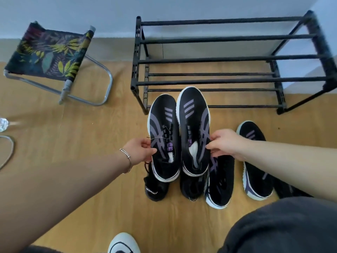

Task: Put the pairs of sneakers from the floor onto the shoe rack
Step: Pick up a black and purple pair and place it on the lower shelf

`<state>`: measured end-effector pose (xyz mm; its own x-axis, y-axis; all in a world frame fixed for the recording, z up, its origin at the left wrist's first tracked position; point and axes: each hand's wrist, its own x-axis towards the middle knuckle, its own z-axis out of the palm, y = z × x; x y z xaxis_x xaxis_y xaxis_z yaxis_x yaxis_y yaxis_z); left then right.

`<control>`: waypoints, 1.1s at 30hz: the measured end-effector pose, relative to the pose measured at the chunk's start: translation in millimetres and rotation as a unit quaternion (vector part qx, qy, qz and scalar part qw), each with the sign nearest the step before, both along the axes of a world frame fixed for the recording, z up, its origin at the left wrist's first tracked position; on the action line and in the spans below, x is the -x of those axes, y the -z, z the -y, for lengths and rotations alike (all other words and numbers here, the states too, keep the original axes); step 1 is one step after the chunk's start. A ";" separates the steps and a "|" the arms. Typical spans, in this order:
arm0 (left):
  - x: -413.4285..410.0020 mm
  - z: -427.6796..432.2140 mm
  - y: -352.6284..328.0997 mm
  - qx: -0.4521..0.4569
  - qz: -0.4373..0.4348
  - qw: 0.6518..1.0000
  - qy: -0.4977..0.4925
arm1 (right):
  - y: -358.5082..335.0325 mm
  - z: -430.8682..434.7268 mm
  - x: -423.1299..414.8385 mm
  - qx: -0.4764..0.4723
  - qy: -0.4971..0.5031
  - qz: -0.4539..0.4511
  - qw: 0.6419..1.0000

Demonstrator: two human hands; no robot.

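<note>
Gripping one black sneaker each, the left hand [141, 149] pinched the left-side sneaker [164, 137] by its collar and the right hand [225, 144] closed its fingers on the right-side sneaker [194, 130], both shoes lifted toes-forward just before the black shoe rack [228, 59]. Beneath them, a matching pair [255, 159] and two all-black sneakers [155, 189] lay on the wooden floor [91, 134], well apart from a folding stool [47, 52].

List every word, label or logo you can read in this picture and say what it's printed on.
"SA" above "BLA", purple, cut off: inside the held left sneaker, gripped by the left hand.
Purple lettering inside the held right sneaker, gripped by the right hand: mostly hidden, unreadable.
Small white print on the heel of the black sneaker on the floor: too small to read.
Three-stripe marks on both held sneakers: no words.
Shoe rack, folding stool: no text.
</note>
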<state>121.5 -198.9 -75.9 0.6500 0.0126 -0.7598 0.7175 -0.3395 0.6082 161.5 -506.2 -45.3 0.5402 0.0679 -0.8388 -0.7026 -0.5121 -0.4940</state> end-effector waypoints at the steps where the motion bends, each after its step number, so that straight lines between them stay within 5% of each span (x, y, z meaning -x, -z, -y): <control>1: -7.7 6.6 2.9 -0.004 0.004 1.000 0.001 | 1.9 5.7 -2.9 0.003 0.005 0.001 1.000; 19: -145.6 59.9 28.8 -0.040 0.073 0.986 -0.148 | 19.3 18.2 -134.8 0.077 0.072 0.140 0.985; 26: -164.1 54.8 48.5 -0.110 0.094 0.982 -0.121 | 43.7 6.9 -133.7 0.028 0.203 0.100 0.974; 33: -142.6 66.9 55.7 -0.086 0.114 0.966 -0.218 | 65.3 -3.1 -101.8 -0.033 0.299 0.139 0.944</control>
